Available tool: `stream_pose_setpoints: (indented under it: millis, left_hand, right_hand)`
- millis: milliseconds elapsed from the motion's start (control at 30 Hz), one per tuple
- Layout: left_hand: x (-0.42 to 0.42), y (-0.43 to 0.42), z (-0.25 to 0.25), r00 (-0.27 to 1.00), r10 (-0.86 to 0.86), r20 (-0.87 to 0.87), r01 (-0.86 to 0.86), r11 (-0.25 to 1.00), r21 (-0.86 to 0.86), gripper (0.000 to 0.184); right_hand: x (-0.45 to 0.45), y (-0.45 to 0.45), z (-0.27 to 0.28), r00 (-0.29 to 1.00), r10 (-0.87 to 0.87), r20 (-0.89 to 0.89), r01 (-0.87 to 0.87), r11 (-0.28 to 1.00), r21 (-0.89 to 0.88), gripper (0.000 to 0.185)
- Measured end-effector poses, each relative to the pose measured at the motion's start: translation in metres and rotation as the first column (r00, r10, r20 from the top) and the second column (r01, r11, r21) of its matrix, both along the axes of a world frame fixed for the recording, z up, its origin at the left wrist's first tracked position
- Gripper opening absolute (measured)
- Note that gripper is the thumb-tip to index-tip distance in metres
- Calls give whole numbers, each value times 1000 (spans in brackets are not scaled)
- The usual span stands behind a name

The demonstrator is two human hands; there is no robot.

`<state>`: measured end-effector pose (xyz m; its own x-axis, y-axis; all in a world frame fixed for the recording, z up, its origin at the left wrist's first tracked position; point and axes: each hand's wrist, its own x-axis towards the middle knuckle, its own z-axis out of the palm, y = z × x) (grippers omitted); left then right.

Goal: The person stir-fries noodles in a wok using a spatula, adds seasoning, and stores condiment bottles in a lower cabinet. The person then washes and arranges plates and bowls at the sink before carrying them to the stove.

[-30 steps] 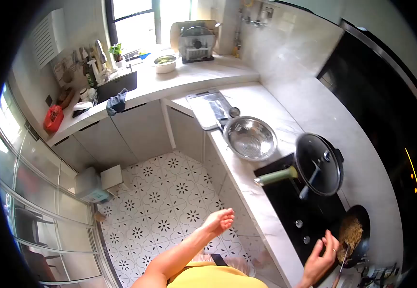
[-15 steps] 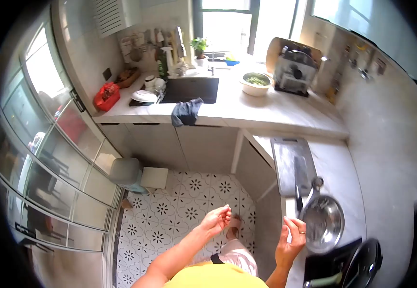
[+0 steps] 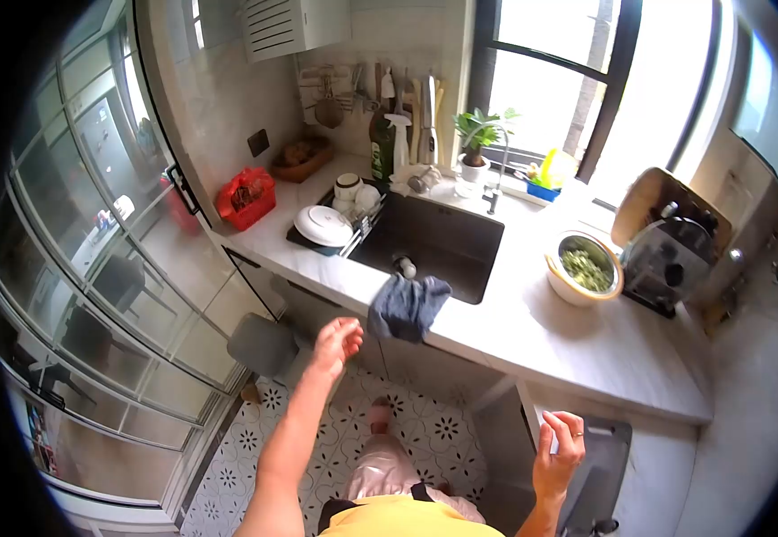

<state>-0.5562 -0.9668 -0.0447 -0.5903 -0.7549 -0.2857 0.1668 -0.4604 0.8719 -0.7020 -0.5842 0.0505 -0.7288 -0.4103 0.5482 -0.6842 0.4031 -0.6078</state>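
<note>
My left hand (image 3: 338, 345) hangs over the floor in front of the sink counter, its fingers curled loosely, with nothing visible in them. The nearest thing to it is a dark grey cloth (image 3: 407, 308), draped over the front edge of the sink (image 3: 433, 234). My right hand (image 3: 559, 446) is raised at the lower right with bent, slightly parted fingers and a ring, and holds nothing. Beside and partly behind it lies a grey cutting board (image 3: 605, 465) on the lower counter. A white bowl of green vegetables (image 3: 585, 268) stands on the counter right of the sink.
Left of the sink are a dish rack with a white plate (image 3: 323, 225), a red basket (image 3: 247, 197) and a brown basket (image 3: 303, 158). A rack with boards (image 3: 672, 251) stands at the right. A grey bin (image 3: 262, 345) is on the patterned floor (image 3: 246, 438).
The view has swung from the stove to the sink. My right hand has left the side of the wok. The sink and cloth are now closer, and my left arm reaches further forward.
</note>
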Motion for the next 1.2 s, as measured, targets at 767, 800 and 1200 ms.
stream_pose_setpoints:
  millis: [767, 800, 1200]
  left_hand:
    - [-258, -503, -31, 604, 403, 687, 710, 119, -694, 95]
    - [-253, -504, -26, 669, 399, 627, 656, 79, -751, 95]
    - [-219, -317, 23, 935, -120, -334, 230, 921, 315, 80]
  right_hand:
    - [-214, -436, -50, 917, 218, 334, -253, 965, 63, 12]
    - [-228, -452, -51, 906, 253, 338, -284, 958, 44, 13]
    - [-366, -623, -98, 825, 536, 177, -452, 815, -363, 17]
